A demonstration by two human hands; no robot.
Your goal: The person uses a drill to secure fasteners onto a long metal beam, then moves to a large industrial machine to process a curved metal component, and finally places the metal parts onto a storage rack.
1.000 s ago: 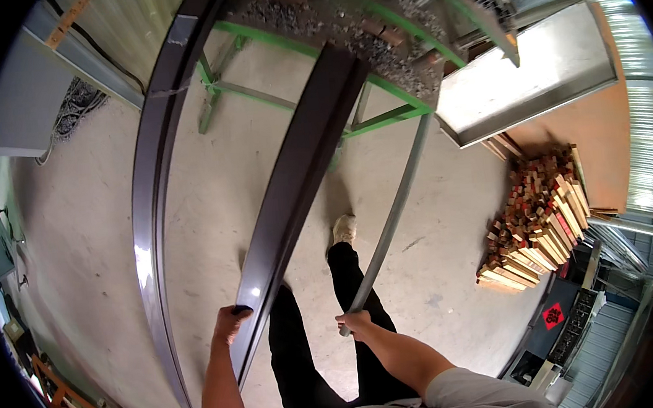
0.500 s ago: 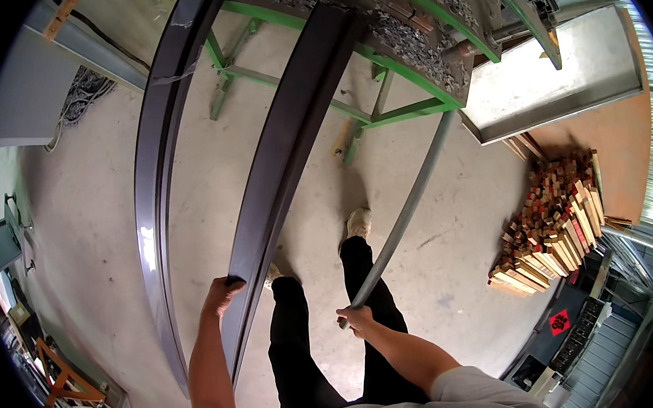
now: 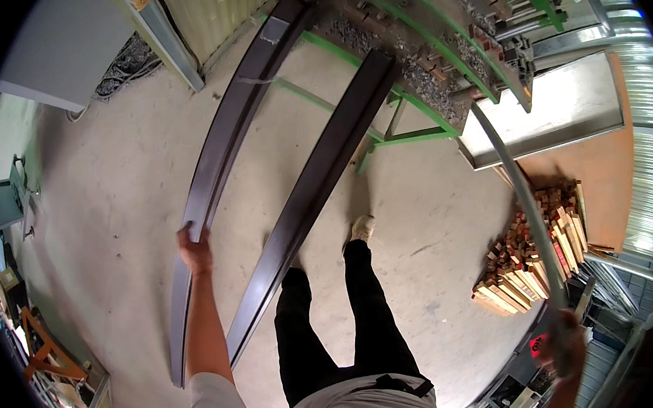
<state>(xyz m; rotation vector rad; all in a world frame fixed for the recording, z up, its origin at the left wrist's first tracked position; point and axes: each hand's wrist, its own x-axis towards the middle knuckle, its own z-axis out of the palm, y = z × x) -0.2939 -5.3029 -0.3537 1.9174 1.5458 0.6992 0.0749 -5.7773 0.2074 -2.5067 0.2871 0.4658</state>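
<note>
Two long dark metal profiles slope down toward me from a green-framed metal stand. On the left profile [image 3: 215,174], my left hand [image 3: 194,250] is closed around the edge at its lower part. The right profile [image 3: 317,182] lies apart from both hands, its far end on the stand [image 3: 417,135]. At the far right, my right hand [image 3: 569,344], smeared by motion, grips the near end of a long grey metal bar [image 3: 523,192]. The bar's far end reaches the stand's near corner.
Metal scraps [image 3: 352,37] cover the stand's top. Right of it are a shallow metal tray [image 3: 544,146] on a brown board and a stack of wooden strips [image 3: 530,261]. A grey cabinet [image 3: 61,52] stands far left, with an orange wooden frame [image 3: 51,356] at lower left.
My left hand has gone from the right profile to the left one. My right hand has swung the bar's near end far to the right. The left profile appears farther right in view.
</note>
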